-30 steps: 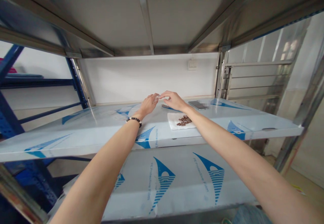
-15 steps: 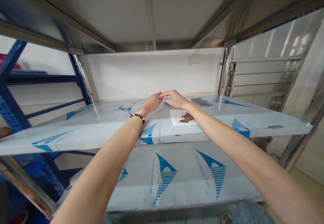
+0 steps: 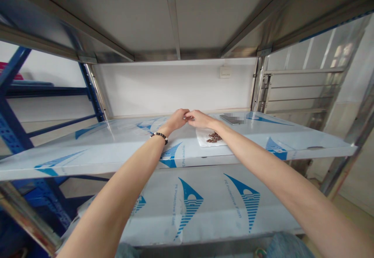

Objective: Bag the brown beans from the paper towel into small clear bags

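Observation:
My left hand [image 3: 177,119], with a dark beaded bracelet [image 3: 159,136] on its wrist, is closed and meets my right hand [image 3: 200,118] over the back of the shelf. The fingertips of both hands are pinched together. Something small and dark shows between them, too small to name. Just in front of my right hand, a white sheet [image 3: 201,136] lies on the shelf, partly hidden by my right forearm. On it sits a small pile of brown pieces [image 3: 214,137], like nuts or seeds.
The shelf [image 3: 122,141] is wrapped in film with blue printed marks. A dark flat device [image 3: 230,118], partly blurred out, lies behind my right forearm. A metal shelf [image 3: 198,20] hangs low overhead. Metal posts [image 3: 258,83] stand at the sides, and a blue rack [image 3: 46,90] stands left.
My right hand has dropped slightly, and its raised fingers have closed against my left fingertips. A dark object that showed beneath my right hand is no longer visible there.

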A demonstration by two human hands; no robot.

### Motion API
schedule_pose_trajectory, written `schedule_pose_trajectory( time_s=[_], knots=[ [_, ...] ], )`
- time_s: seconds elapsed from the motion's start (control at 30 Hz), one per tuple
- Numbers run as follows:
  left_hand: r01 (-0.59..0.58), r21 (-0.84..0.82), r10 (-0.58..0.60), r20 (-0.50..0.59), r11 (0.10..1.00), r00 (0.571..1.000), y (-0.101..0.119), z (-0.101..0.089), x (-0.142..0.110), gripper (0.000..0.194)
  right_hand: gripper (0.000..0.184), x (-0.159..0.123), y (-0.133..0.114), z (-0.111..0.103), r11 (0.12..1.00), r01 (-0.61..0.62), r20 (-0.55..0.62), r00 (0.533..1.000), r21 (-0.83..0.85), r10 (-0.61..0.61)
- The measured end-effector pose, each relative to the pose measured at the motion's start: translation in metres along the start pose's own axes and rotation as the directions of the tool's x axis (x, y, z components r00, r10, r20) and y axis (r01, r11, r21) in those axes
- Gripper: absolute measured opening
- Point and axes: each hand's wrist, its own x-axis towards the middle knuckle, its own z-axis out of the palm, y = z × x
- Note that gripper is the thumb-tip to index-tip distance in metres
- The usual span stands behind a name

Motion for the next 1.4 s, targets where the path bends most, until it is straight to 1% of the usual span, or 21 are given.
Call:
schedule_pose_trajectory(
  time_s=[0.1, 0.2, 0.3, 0.43, 0.53, 0.6, 0.67, 0.77, 0.83, 0.87, 0.93, 1.0, 1.03, 1.07, 1.1, 1.13, 1.17, 1.2, 1.3, 1.4],
  knots=[
    [-0.004, -0.005, 0.004, 0.002, 1.0, 1.0, 0.009, -0.001, 0.001, 0.025, 0.018, -0.001, -0.004, 0.002, 0.995, -0.053, 0.019, 0.998, -0.084, 0.054],
    [-0.019, 0.046, 0.019, 0.0, 0.999, 1.0, 0.018, -0.004, 0.001, 0.03, 0.017, -0.005, -0.013, 0.003, 0.972, -0.126, 0.037, 0.99, -0.199, 0.136],
    [-0.034, 0.14, 0.03, 0.027, 0.99, 0.999, 0.024, -0.007, -0.001, 0.036, 0.018, -0.009, -0.024, 0.003, 0.933, -0.189, 0.08, 0.971, -0.308, 0.223],
    [-0.052, 0.241, 0.039, 0.057, 0.969, 0.998, 0.03, -0.007, -0.004, 0.038, 0.018, -0.013, -0.035, 0.001, 0.905, -0.237, 0.116, 0.949, -0.355, 0.294],
    [-0.041, 0.235, 0.023, 0.078, 0.971, 0.997, 0.033, -0.006, -0.004, 0.037, 0.016, -0.013, -0.036, -0.001, 0.901, -0.246, 0.143, 0.939, -0.358, 0.313],
    [-0.019, 0.208, 0.003, 0.073, 0.978, 0.997, 0.033, -0.006, -0.003, 0.033, 0.012, -0.01, -0.033, -0.002, 0.91, -0.24, 0.148, 0.941, -0.338, 0.303],
    [0.006, 0.186, -0.017, 0.056, 0.982, 0.998, 0.031, -0.005, -0.001, 0.028, 0.012, -0.007, -0.028, -0.002, 0.933, -0.227, 0.148, 0.95, -0.279, 0.275],
    [0.048, 0.182, -0.054, 0.025, 0.982, 0.998, 0.021, -0.005, 0.0, 0.022, 0.016, -0.001, -0.022, -0.004, 0.98, -0.15, 0.128, 0.978, -0.131, 0.167],
    [0.087, 0.198, -0.091, 0.013, 0.976, 0.996, 0.01, -0.006, -0.001, 0.021, 0.018, 0.001, -0.018, -0.01, 0.997, -0.073, 0.096, 0.993, -0.013, 0.073],
    [0.109, 0.214, -0.113, 0.008, 0.971, 0.994, 0.005, -0.007, -0.003, 0.019, 0.018, 0.0, -0.016, -0.015, 0.998, -0.05, 0.072, 0.996, 0.039, 0.047],
    [0.151, 0.251, -0.153, -0.01, 0.956, 0.988, -0.004, -0.011, -0.006, 0.017, 0.014, -0.004, -0.012, -0.03, 0.993, -0.065, 0.019, 0.998, 0.1, 0.063],
    [0.174, 0.268, -0.176, -0.019, 0.947, 0.984, -0.006, -0.013, -0.009, 0.015, 0.01, -0.011, -0.006, -0.049, 0.981, -0.168, 0.025, 0.986, 0.093, 0.166],
    [0.173, 0.265, -0.175, -0.016, 0.948, 0.984, -0.004, -0.013, -0.01, 0.015, 0.01, -0.016, -0.003, -0.058, 0.969, -0.237, 0.113, 0.967, 0.076, 0.228],
    [0.165, 0.257, -0.169, -0.009, 0.952, 0.986, -0.001, -0.013, -0.01, 0.015, 0.014, -0.021, 0.0, -0.067, 0.945, -0.322, 0.239, 0.923, 0.05, 0.302],
    [0.151, 0.248, -0.156, 0.002, 0.957, 0.988, 0.004, -0.011, -0.009, 0.015, 0.018, -0.026, 0.002, -0.074, 0.912, -0.411, 0.345, 0.856, 0.001, 0.385],
    [0.133, 0.241, -0.141, 0.016, 0.961, 0.99, 0.009, -0.009, -0.008, 0.014, 0.022, -0.031, 0.004, -0.079, 0.877, -0.478, 0.414, 0.788, -0.055, 0.456],
    [0.115, 0.236, -0.127, 0.033, 0.965, 0.991, 0.015, -0.007, -0.006, 0.014, 0.027, -0.034, 0.004, -0.082, 0.842, -0.529, 0.46, 0.725, -0.106, 0.513],
    [0.098, 0.231, -0.114, 0.055, 0.968, 0.992, 0.021, -0.004, -0.005, 0.014, 0.032, -0.036, 0.005, -0.084, 0.814, -0.562, 0.484, 0.678, -0.146, 0.554],
    [0.059, 0.205, -0.085, 0.122, 0.977, 0.989, 0.034, 0.003, -0.001, 0.016, 0.047, -0.037, 0.004, -0.083, 0.776, -0.597, 0.54, 0.594, -0.2, 0.596],
    [0.034, 0.171, -0.059, 0.144, 0.985, 0.988, 0.039, 0.006, 0.0, 0.02, 0.056, -0.035, 0.002, -0.08, 0.753, -0.605, 0.62, 0.494, -0.259, 0.61]
  ],
)
